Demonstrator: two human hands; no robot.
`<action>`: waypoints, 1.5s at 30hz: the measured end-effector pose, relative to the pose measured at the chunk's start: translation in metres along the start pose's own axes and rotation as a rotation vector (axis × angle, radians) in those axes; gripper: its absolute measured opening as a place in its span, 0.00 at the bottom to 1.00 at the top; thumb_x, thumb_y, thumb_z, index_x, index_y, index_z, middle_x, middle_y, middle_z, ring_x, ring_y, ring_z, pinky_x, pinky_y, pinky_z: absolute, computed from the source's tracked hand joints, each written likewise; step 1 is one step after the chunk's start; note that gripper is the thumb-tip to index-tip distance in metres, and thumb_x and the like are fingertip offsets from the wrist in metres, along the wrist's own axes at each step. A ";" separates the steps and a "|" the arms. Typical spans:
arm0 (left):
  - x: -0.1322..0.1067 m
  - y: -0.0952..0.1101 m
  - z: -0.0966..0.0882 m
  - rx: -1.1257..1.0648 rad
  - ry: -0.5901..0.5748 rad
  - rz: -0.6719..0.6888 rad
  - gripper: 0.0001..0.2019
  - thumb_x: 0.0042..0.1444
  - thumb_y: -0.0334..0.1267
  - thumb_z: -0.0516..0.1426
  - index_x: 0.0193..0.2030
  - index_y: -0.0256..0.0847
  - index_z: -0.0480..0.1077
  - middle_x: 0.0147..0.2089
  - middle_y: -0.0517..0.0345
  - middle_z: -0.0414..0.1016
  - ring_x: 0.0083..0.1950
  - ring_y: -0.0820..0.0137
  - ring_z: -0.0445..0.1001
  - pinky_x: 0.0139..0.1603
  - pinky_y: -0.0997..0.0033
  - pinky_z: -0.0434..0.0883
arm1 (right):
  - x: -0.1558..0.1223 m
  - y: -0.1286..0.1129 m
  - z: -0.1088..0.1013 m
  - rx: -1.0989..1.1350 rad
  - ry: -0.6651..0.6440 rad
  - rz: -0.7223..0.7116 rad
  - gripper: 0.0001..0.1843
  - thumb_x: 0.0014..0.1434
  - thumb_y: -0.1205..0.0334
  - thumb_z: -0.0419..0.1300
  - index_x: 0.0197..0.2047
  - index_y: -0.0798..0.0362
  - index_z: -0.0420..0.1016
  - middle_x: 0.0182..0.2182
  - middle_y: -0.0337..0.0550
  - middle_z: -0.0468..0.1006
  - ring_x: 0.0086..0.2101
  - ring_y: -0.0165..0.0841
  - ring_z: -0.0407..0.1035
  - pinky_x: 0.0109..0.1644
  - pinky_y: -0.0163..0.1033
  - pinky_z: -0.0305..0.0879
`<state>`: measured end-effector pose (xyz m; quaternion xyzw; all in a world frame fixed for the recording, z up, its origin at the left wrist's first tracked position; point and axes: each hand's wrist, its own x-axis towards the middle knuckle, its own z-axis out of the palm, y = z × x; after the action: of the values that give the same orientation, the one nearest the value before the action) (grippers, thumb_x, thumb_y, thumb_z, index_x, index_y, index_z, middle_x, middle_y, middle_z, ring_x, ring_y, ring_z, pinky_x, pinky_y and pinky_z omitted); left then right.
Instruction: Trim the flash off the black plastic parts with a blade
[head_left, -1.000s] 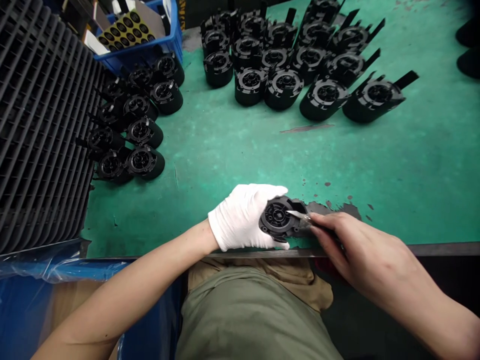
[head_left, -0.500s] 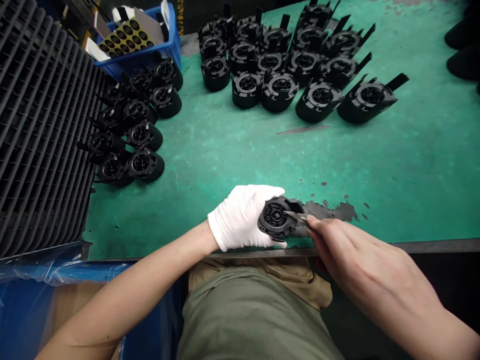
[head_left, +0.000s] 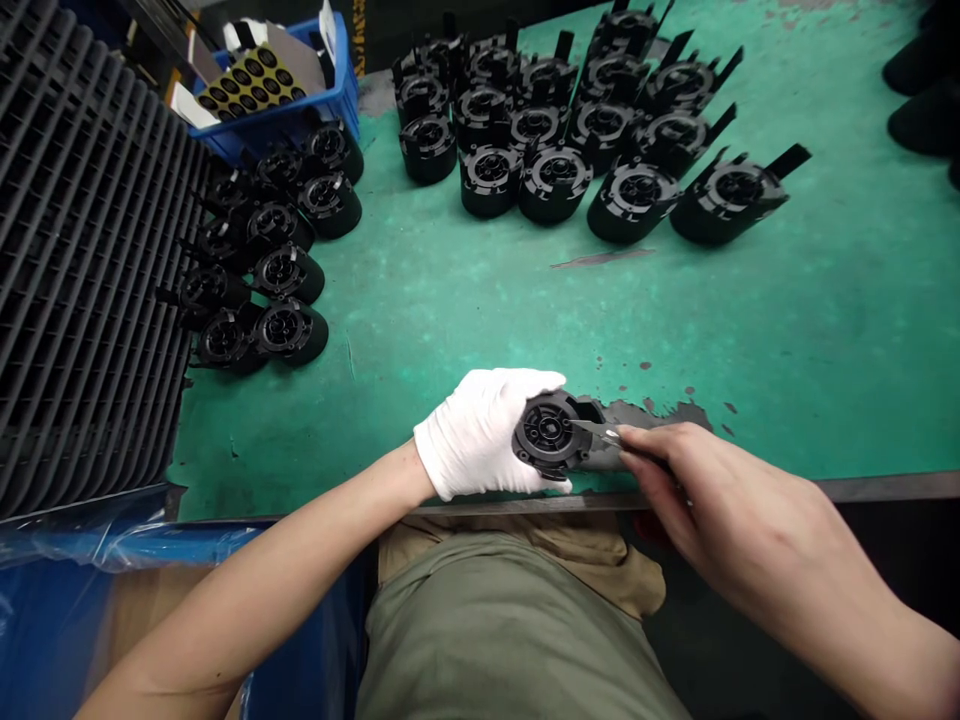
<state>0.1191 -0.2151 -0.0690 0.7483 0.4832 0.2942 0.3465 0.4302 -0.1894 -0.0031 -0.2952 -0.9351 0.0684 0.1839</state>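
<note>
My left hand (head_left: 480,435), in a white glove, is wrapped round a black round plastic housing (head_left: 551,428) near the table's front edge. The housing's ribbed end face, with a ring of small holes, is turned up toward me. Bare, my right hand (head_left: 720,490) grips a knife (head_left: 596,430) with a pointed metal blade; most of its handle is hidden in the fingers. The blade's tip lies at the right part of the housing's face, and I cannot tell whether it touches.
Several similar black housings (head_left: 555,180) stand in rows at the back of the green table (head_left: 465,300), and more (head_left: 289,325) stand at the left. Beside these rise stacked black grid trays (head_left: 82,250). A blue bin (head_left: 349,90) holds sheets of round stickers (head_left: 251,85).
My right hand has shifted slightly to the right, and its fingers have changed their hold on the knife. The left hand and the housing stay nearly still.
</note>
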 end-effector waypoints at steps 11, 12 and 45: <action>-0.009 0.013 0.002 0.137 0.011 -0.003 0.71 0.55 0.73 0.83 0.95 0.38 0.62 0.87 0.19 0.78 0.87 0.19 0.80 0.89 0.12 0.78 | 0.025 0.066 -0.004 0.137 -0.086 -0.102 0.14 0.93 0.58 0.60 0.71 0.47 0.83 0.45 0.46 0.90 0.39 0.41 0.87 0.41 0.45 0.79; -0.007 0.015 0.002 0.147 0.004 -0.029 0.72 0.56 0.75 0.82 0.95 0.38 0.61 0.85 0.20 0.79 0.85 0.19 0.81 0.87 0.11 0.79 | 0.029 0.072 -0.004 0.128 -0.101 -0.139 0.15 0.93 0.57 0.59 0.72 0.47 0.83 0.44 0.45 0.89 0.38 0.41 0.85 0.40 0.44 0.78; -0.001 -0.023 -0.001 0.061 -0.041 0.152 0.68 0.69 0.81 0.75 1.00 0.46 0.56 0.88 0.26 0.80 0.85 0.30 0.84 0.88 0.24 0.82 | 0.080 0.095 0.011 0.103 -0.260 -0.489 0.13 0.86 0.69 0.59 0.51 0.46 0.83 0.35 0.37 0.76 0.30 0.36 0.66 0.39 0.47 0.60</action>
<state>0.1056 -0.2094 -0.0869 0.7989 0.4265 0.2894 0.3101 0.4155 -0.0658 -0.0119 -0.0397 -0.9896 0.1065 0.0882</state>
